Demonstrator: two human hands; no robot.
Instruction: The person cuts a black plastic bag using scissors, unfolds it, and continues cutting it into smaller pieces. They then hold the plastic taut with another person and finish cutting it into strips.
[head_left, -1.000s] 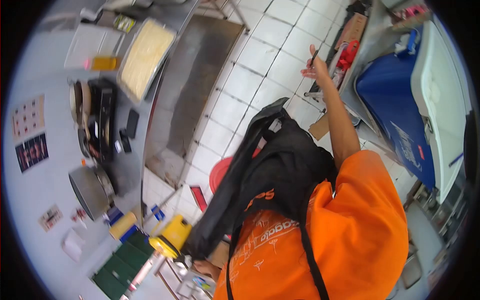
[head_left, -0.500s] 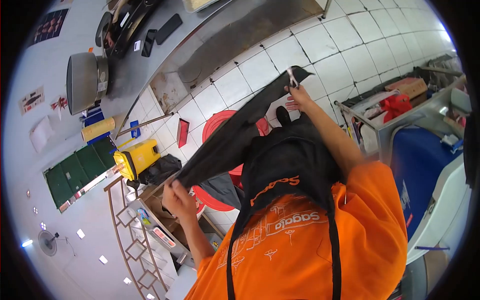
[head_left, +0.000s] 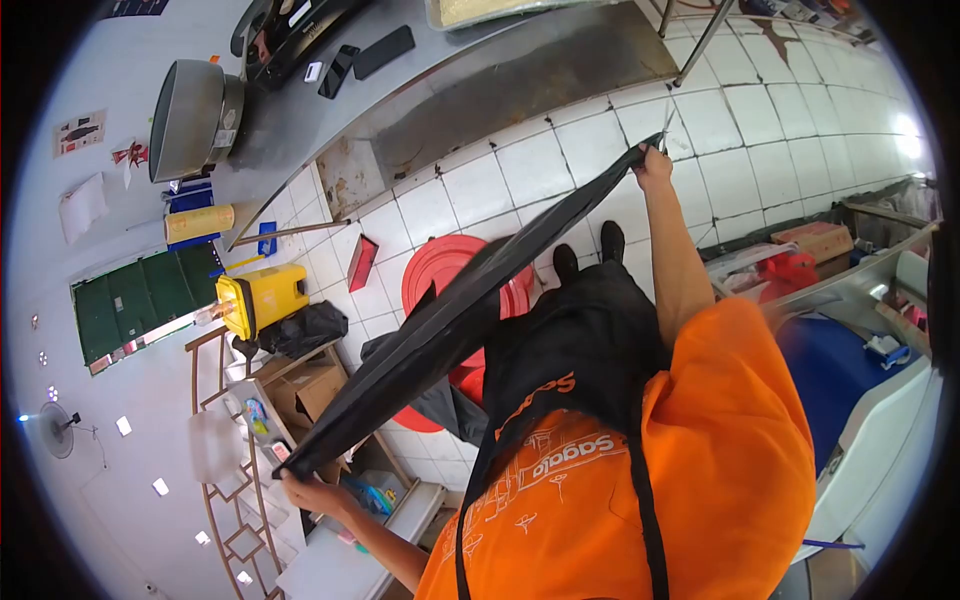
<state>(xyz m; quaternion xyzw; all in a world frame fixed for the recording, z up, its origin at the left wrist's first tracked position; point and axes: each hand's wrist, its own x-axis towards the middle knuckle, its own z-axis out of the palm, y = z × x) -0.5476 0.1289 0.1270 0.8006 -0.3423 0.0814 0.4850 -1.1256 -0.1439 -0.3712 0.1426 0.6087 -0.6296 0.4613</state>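
Observation:
A long strip of black plastic sheet (head_left: 450, 325), which may be a bag, is stretched slantwise in front of my black apron (head_left: 570, 335). My left hand (head_left: 308, 494) pinches its lower left end. At the upper right end, my right hand (head_left: 655, 170) is closed on the other corner. Thin scissors (head_left: 669, 117) stick out beyond my right fingers; their handles are hidden. Below the strip stand red round plastic stools or lids (head_left: 430, 262), partly covered by it. A loose grey-black piece of plastic (head_left: 450, 408) hangs near them.
A steel table (head_left: 290, 125) with phones (head_left: 385, 52) and a large pot (head_left: 190, 120) stands ahead. A yellow bin (head_left: 265, 300) and a wooden shelf (head_left: 330, 385) are to the left. A cart with boxes (head_left: 815, 240) and a blue container (head_left: 825, 370) are at right.
My hands have moved farther apart, the left down and outward, the right up and outward. The plastic is now pulled taut into a narrower, longer band.

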